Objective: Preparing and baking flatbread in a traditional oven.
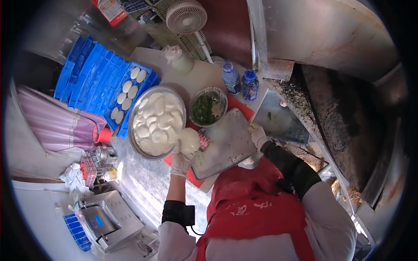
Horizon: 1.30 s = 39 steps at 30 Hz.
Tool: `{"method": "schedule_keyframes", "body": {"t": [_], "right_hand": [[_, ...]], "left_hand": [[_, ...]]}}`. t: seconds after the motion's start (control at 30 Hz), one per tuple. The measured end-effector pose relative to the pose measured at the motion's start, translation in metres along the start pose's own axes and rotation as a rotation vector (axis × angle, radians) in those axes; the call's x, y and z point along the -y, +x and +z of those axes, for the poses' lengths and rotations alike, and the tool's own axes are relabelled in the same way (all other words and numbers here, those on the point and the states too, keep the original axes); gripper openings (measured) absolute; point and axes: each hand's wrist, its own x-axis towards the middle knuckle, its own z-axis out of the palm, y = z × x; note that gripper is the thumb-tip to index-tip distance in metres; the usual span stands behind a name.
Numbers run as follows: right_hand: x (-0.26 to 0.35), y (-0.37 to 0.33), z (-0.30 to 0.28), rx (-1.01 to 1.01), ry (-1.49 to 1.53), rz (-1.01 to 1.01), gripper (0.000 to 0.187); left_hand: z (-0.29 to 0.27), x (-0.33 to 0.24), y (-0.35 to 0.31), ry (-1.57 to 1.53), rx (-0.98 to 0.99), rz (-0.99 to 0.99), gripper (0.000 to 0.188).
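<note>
My left hand (180, 164), in a thin pale glove, pinches a flat white dough round (189, 142) over the near rim of a large steel bowl (184, 99). Pale dough pieces (157, 124) fill that bowl. My right hand (258, 136), also gloved, grips the right edge of a metal tray (226, 145), its fingers curled at the upper corner. A pink lump (203, 142), perhaps minced meat, lies by the tray's left edge, partly behind the dough round. Just beyond the tray stands a bowl of chopped greens (204, 109).
Blue crates (93, 74) stand at the left, one holding oval white pieces (127, 89). Two blue bottles (250, 85), a lidded jug (179, 59) and a fan (187, 19) are at the back. A sooty metal surface (339, 108) rises at the right; a steel machine (106, 219) sits lower left.
</note>
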Motion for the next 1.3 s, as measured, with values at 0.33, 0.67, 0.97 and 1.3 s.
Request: {"method": "schedule_keyframes", "body": {"t": [0.33,0.67,0.97,1.3], "right_hand": [[0.041,-0.034,0.013,-0.185,-0.748,-0.439,0.022],[0.047,-0.075,0.073,0.301,-1.318,-0.945,0.062],[0.058,-0.042,0.091,-0.163,-1.463,-0.470,0.020],[0.040,-0.019,0.079,-0.250,-0.673,-0.916,0.019]], "left_hand": [[-0.006,0.116,0.049,0.405,0.093,-0.196,0.045],[-0.008,0.121,0.082,1.847,-0.062,0.298,0.029],[0.009,0.121,0.089,2.000,0.104,0.260,0.036],[0.048,0.152,0.111,0.221,0.171,-0.466,0.036]]}}
